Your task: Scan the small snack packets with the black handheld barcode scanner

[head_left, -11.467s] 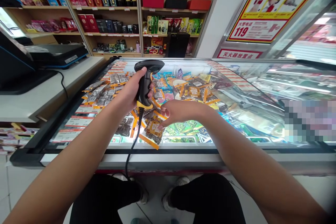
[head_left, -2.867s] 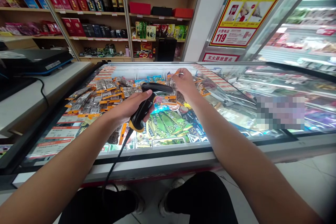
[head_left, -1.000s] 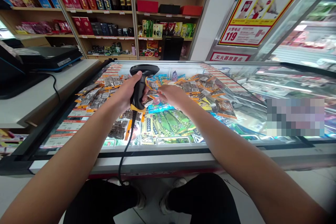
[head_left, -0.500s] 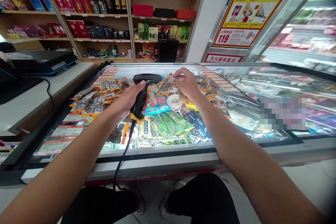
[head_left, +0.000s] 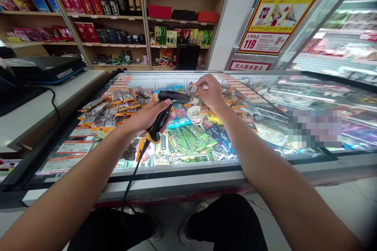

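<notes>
Orange-edged snack packet, one, above the far middle of the glass-topped chest freezer, far end pinched between thumb and fingers of the right hand, the nearer hand; long axis slanting near-left. Barcode scanner, black and yellow, grip wrapped by the left hand, head pointing right at the packet's near end; contact cannot be told.

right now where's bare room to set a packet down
Bare: the white counter between the black cord and the freezer, plus its narrow front rim between the scanner cord and right forearm. Crowded: brown packets left of the scanner, green packets between the forearms.
</notes>
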`<state>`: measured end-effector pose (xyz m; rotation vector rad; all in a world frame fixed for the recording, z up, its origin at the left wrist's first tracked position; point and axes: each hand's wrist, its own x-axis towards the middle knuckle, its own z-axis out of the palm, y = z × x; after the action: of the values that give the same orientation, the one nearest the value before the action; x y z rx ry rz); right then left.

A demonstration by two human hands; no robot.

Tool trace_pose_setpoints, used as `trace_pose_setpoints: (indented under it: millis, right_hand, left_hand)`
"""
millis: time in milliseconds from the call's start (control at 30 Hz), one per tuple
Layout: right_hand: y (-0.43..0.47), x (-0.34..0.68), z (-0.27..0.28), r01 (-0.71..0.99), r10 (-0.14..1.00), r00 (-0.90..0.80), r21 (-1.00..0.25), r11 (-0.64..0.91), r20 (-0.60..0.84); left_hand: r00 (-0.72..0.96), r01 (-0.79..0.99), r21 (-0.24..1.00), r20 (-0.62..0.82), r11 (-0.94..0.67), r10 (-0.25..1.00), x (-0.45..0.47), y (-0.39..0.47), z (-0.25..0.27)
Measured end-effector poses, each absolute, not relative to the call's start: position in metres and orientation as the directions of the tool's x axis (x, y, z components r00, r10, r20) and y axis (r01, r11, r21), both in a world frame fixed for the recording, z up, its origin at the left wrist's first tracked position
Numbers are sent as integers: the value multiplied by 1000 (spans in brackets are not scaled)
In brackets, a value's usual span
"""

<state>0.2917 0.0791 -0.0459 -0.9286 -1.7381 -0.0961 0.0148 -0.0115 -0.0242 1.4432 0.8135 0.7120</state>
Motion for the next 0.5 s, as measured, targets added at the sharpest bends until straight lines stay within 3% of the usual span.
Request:
trace_pose_setpoints:
  millis: [133,333,400,500]
  right_hand:
    - [84,306,-47,707,558,-102,-335,623,823]
    - [80,311,-47,894,657,-5,-290,341,754]
    - [71,292,-49,856,699,-50,-330,398,713]
    - [55,251,-60,729,796,-326,-401,555,509]
  left_hand:
    - [533,38,999,-30,11,846,14,-10,-21]
    - [291,-161,987,68,-22,954,6,-2,-6]
    - [238,-195,980,75,-28,968,3,0,-3]
    - [216,-211,977,69,-22,974,2,1,-1]
